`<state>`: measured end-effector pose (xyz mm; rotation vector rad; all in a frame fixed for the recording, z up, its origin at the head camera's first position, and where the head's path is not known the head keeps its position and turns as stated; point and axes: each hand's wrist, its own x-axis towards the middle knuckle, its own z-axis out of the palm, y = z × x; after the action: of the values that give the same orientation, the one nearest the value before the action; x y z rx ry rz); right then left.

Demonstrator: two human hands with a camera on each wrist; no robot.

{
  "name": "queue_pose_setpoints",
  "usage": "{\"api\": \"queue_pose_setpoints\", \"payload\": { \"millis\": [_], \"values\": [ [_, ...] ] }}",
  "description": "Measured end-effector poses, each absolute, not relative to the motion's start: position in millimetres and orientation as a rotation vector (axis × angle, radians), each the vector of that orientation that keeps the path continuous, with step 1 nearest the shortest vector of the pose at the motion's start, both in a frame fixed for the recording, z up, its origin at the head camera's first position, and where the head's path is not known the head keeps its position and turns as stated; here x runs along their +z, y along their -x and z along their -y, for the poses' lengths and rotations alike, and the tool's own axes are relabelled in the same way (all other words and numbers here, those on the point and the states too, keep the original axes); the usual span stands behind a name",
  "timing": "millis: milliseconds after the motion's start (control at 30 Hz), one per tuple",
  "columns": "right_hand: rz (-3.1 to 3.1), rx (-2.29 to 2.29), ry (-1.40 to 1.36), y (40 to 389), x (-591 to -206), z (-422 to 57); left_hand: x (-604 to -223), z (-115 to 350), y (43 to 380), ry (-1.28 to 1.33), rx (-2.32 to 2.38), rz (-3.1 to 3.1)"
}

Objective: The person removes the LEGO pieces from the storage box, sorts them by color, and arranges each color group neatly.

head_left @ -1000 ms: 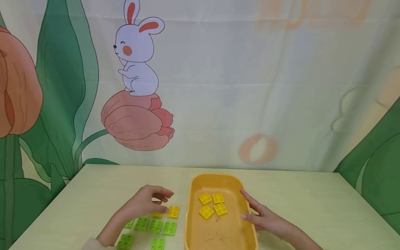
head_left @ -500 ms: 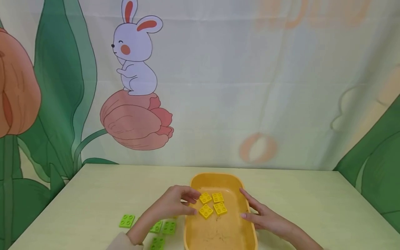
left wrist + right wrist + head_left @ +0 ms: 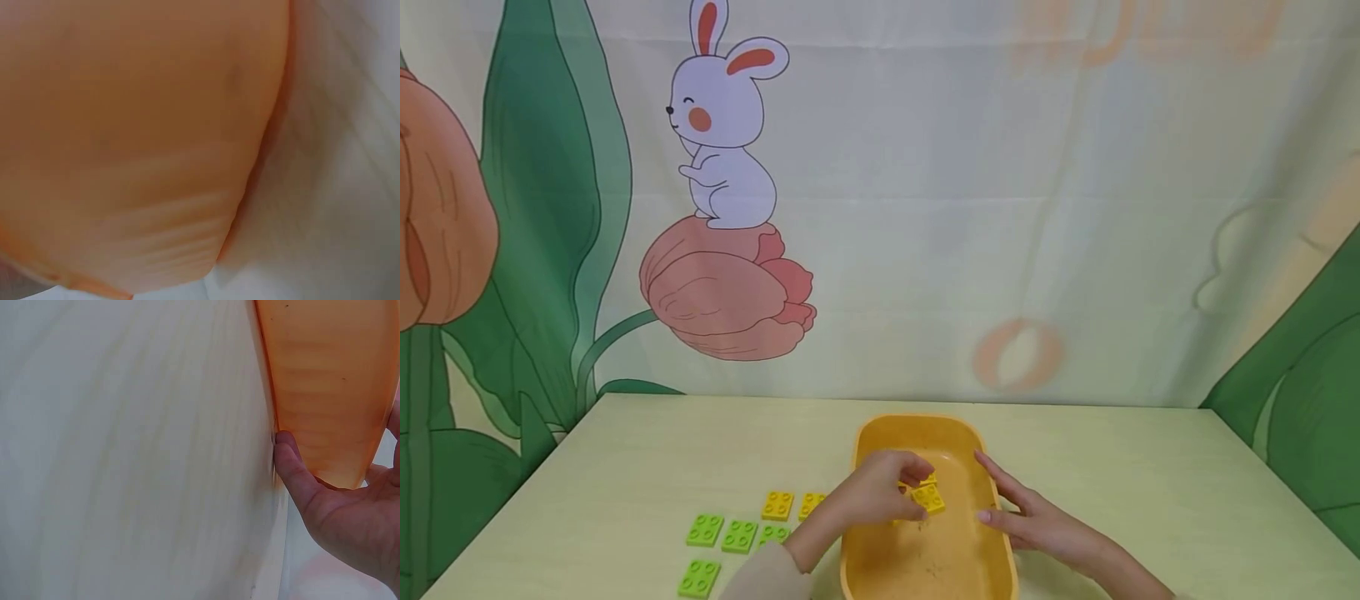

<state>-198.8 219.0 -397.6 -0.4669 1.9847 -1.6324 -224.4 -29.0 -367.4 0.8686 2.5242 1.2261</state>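
In the head view my left hand (image 3: 883, 490) reaches over the left rim into a yellow tray (image 3: 951, 558). Its thumb and fingers are apart, close around a yellow building block (image 3: 928, 498) lying in the tray; no clear grasp shows. The other blocks in there are mostly covered by this hand. My right hand (image 3: 1037, 521) holds the tray's right side, thumb tip over the rim. In the right wrist view, that hand (image 3: 350, 519) is against the tray's orange-looking wall (image 3: 331, 381). The left wrist view shows only the tray wall (image 3: 137, 125) and table.
Left of the tray, two yellow blocks (image 3: 777, 505) lie on the pale table (image 3: 1112, 454), the nearer partly behind my left arm. Several green blocks (image 3: 705, 530) lie in front of them, some hidden by the sleeve (image 3: 771, 575). A printed cloth (image 3: 910, 208) hangs behind.
My left hand has moved right, from above the table blocks across the rim to the blocks inside the tray. The right hand and tray stay in place.
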Motion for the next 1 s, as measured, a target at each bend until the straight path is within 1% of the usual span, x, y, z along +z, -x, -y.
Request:
{"api": "queue_pose_setpoints", "payload": {
  "millis": [333, 600, 767, 1000],
  "values": [
    [-1.979, -1.636, 0.469, 198, -397, -219, -381, 13, 231, -0.844, 1.044, -2.690],
    [-1.978, -1.637, 0.473, 197, -397, -218, -381, 10, 234, -0.803, 0.873, -2.779],
    [-1.979, -1.638, 0.479, 197, -398, -218, -381, 9, 235, -0.837, 0.750, -2.814],
    [-1.979, -1.635, 0.463, 196, -398, -219, -386, 8, 238, -0.850, 0.697, -2.803]
  ]
}}
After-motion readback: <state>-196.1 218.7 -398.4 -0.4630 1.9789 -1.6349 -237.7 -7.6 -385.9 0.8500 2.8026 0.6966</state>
